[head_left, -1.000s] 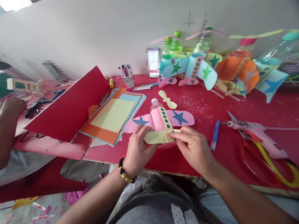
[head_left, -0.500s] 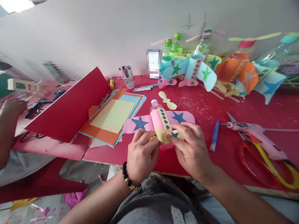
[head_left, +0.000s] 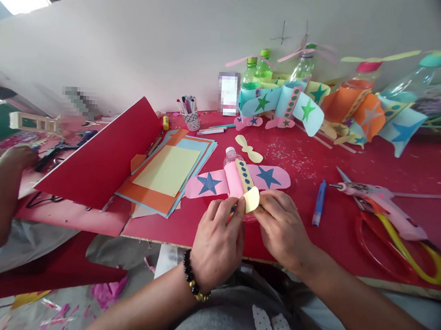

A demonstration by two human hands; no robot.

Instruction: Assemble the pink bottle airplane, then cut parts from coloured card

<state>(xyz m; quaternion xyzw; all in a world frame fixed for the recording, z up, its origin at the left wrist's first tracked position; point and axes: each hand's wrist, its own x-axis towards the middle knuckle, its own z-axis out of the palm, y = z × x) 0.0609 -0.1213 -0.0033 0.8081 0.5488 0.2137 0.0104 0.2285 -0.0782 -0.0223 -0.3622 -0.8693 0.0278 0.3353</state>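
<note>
A plastic bottle (head_left: 230,155) wrapped in pink paper lies on the red table, its capped neck pointing away from me. Pink paper wings (head_left: 208,183) with blue stars spread to both sides, and a yellow strip (head_left: 245,175) with blue dots runs along its top. At the bottle's near end, my left hand (head_left: 220,234) pinches a small yellow paper piece (head_left: 251,200). My right hand (head_left: 282,227) has its fingers closed on the same piece from the right side. Fingers partly hide the bottle's base. Just beyond the bottle rests a yellow paper propeller (head_left: 248,148).
Right of my hands lie a blue pen (head_left: 319,202), scissors (head_left: 383,232) and a pink glue gun (head_left: 397,211). Stacked paper sheets (head_left: 168,169) and a red board (head_left: 99,153) are leftward. Decorated bottles (head_left: 294,100) line the wall. Another person's arm (head_left: 0,193) is far left.
The yellow piece has turned in my fingers, its flap now standing more to the right. My left hand has moved right, closer to my right hand.
</note>
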